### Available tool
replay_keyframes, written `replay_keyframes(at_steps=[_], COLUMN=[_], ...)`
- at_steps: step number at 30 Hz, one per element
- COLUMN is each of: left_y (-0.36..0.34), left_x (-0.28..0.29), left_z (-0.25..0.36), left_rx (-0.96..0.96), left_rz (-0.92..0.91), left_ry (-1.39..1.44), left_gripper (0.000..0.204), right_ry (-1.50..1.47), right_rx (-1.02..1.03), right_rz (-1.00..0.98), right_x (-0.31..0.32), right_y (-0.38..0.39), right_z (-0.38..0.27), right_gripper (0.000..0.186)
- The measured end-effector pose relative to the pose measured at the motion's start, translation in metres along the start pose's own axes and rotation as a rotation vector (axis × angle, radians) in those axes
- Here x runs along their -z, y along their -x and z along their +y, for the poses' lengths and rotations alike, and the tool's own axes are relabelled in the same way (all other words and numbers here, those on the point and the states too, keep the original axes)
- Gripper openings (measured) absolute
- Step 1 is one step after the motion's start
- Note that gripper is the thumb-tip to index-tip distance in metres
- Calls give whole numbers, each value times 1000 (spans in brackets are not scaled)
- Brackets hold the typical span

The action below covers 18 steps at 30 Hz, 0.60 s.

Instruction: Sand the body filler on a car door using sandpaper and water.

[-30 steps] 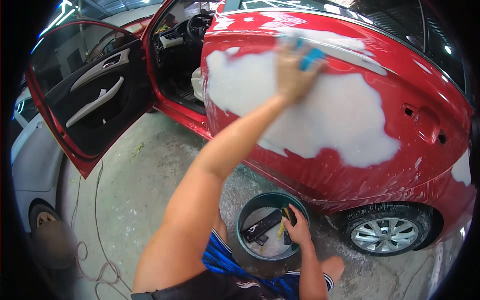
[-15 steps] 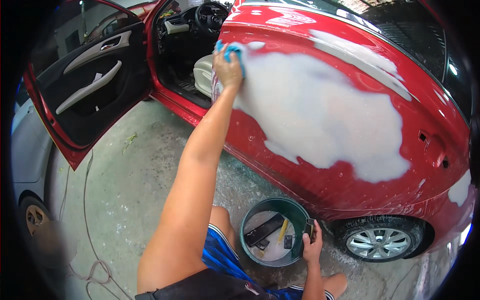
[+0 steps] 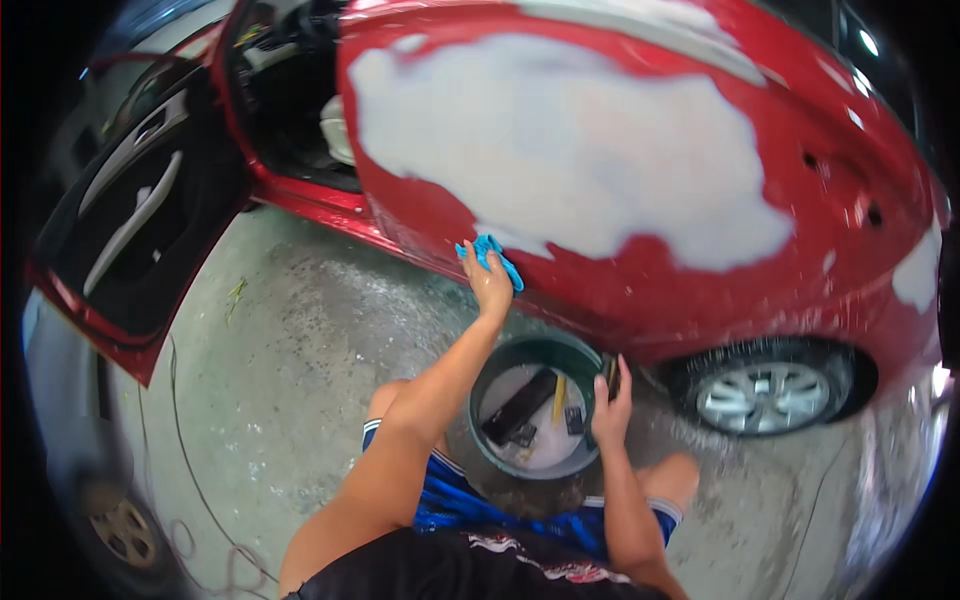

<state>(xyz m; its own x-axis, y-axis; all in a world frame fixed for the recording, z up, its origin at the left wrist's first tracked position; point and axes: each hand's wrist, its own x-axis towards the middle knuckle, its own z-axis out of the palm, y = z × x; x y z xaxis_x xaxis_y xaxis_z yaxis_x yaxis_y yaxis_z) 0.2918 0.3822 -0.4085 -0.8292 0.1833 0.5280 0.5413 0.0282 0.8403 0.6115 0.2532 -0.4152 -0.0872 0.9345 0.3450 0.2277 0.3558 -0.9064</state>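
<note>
My left hand [image 3: 489, 288] grips a blue cloth [image 3: 488, 244] against the lower part of a red car door panel [image 3: 420, 205], just under a large whitish-grey filler patch [image 3: 560, 150]. My right hand [image 3: 611, 412] is closed around a small dark block [image 3: 609, 369] at the right rim of a dark green bucket [image 3: 480, 440]. Cloudy water fills the bucket's bottom. In it lie a long black block [image 3: 518, 408], a yellow strip [image 3: 559, 398] and small dark pieces [image 3: 574, 420].
At the left the front car door [image 3: 130, 230] stands wide open, with a grey car [image 3: 60, 370] beyond it. The rear wheel [image 3: 768, 396] is right of the bucket. A thin hose or cable [image 3: 195, 470] trails over the wet concrete floor [image 3: 290, 350].
My left hand has brought the blue cloth down from the door's upper front edge to below the patch. The view has shifted; my right hand still holds the dark block by the bucket.
</note>
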Motion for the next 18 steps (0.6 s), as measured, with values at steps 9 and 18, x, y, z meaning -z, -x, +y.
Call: replay_keyframes(at_steps=[9, 18], left_y=[137, 67], left_x=[131, 144], left_z=[52, 58], left_rx=[-156, -473], left_rz=[-924, -1113], left_ry=[170, 16], left_gripper=[24, 22], right_ry=[-669, -869], right_rx=[-562, -742], right_rz=[-94, -321], right_x=[11, 29], right_y=[-20, -39], right_z=[1, -7], right_gripper=[44, 41])
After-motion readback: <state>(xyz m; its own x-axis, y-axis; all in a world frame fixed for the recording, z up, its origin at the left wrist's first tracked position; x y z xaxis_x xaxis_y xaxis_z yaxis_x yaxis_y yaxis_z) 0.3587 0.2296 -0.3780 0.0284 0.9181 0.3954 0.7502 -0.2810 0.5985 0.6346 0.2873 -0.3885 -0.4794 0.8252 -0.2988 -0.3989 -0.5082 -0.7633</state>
